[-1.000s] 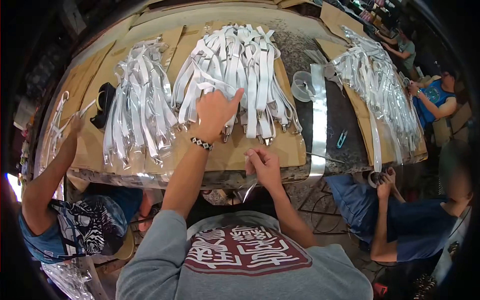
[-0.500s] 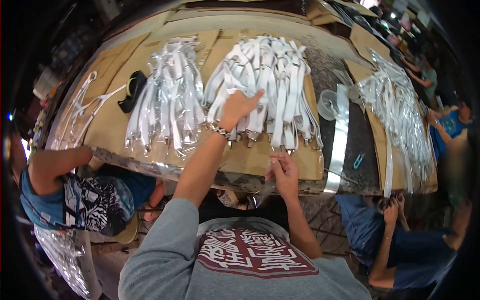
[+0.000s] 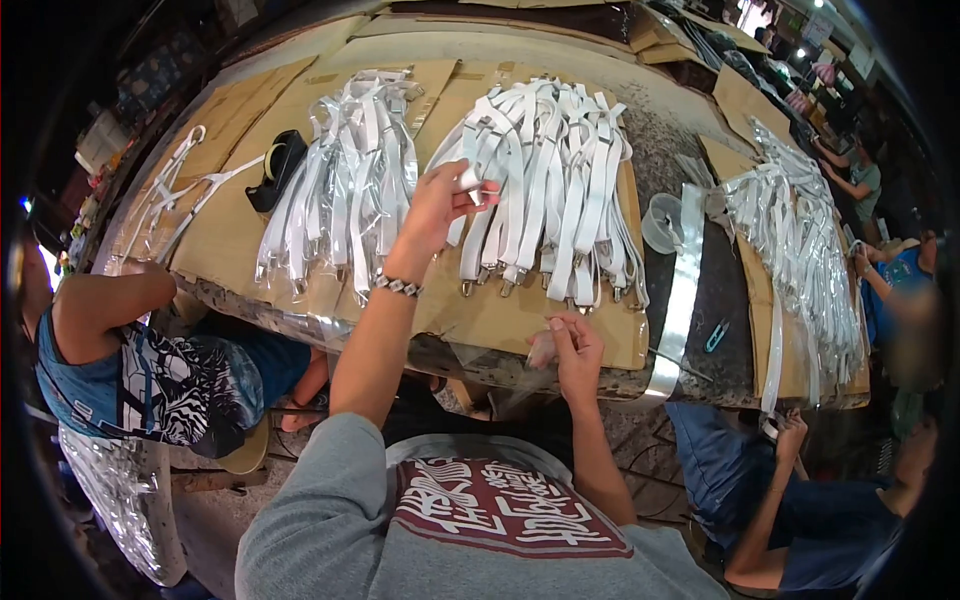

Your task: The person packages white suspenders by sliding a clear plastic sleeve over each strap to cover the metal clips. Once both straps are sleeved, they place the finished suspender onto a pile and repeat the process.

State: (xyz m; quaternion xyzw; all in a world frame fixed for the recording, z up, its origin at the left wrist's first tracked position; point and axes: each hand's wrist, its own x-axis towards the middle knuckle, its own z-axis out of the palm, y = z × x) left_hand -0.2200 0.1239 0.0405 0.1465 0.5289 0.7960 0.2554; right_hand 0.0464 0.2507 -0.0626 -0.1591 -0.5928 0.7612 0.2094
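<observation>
My left hand (image 3: 440, 205), with a checkered bracelet at its wrist, is closed on white elastic suspenders (image 3: 475, 185) at the left edge of a big pile. That pile of white suspenders (image 3: 545, 170) lies on cardboard, its metal clips toward me. At the table's front edge my right hand (image 3: 578, 355) pinches a thin clear plastic bag (image 3: 541, 352) that hangs below the fingers. Left of my left hand lies a second heap, of suspenders in clear bags (image 3: 350, 170).
A black tape dispenser (image 3: 276, 170) stands on the left, near loose white straps (image 3: 185, 195). On the right are a clear plastic cup (image 3: 661, 222), blue snips (image 3: 717, 336) and more bagged suspenders (image 3: 800, 240). People sit close on both sides.
My left hand has lifted off the pile and moved up and left, with white suspenders in its fingers. My right hand stays near the table edge with the bag.
</observation>
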